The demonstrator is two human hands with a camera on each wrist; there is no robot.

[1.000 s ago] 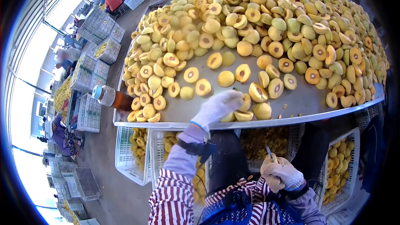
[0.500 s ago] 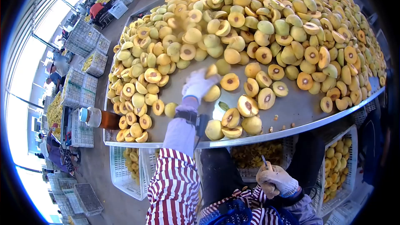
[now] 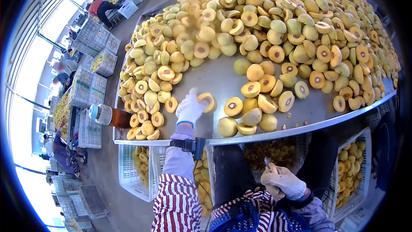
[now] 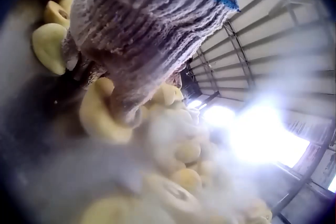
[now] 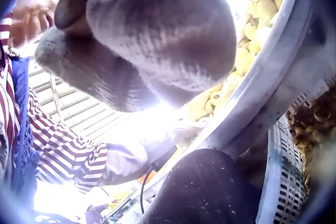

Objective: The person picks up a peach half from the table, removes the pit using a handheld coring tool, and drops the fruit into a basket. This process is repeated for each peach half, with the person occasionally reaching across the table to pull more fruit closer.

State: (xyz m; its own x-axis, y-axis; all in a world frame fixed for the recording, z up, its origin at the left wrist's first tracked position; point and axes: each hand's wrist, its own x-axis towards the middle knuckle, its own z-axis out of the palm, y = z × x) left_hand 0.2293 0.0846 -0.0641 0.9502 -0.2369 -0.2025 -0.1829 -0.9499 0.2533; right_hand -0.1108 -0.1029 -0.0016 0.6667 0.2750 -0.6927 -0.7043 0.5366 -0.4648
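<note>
Over the left part of the metal table, the gloved left hand [image 3: 190, 108] pinches a halved yellow fruit [image 3: 206, 102], its cut face and brown centre showing in the head view. The left wrist view shows the glove's [image 4: 139, 40] fingertips against that fruit half [image 4: 100, 116]. Low in front of the body, the gloved right hand [image 3: 284, 182] has its fingers curled round a small tool [image 3: 268, 162] with a thin tip sticking up. From the right wrist, the glove [image 5: 157, 35] fills the upper view, with the round end of a handle [image 5: 72, 13] in it.
A large heap of fruit halves [image 3: 296, 28] covers the far side and right of the table [image 3: 326, 101]. A bottle of brown liquid [image 3: 112, 117] lies at its left edge. White crates [image 3: 133, 178] of fruit stand beneath; people and stacked crates are at far left.
The left hand first moved left from the near fruit group, then slightly nearer the table's front edge with a fruit half. Several more halves now lie in the near group. The right hand stays low, tool held.
</note>
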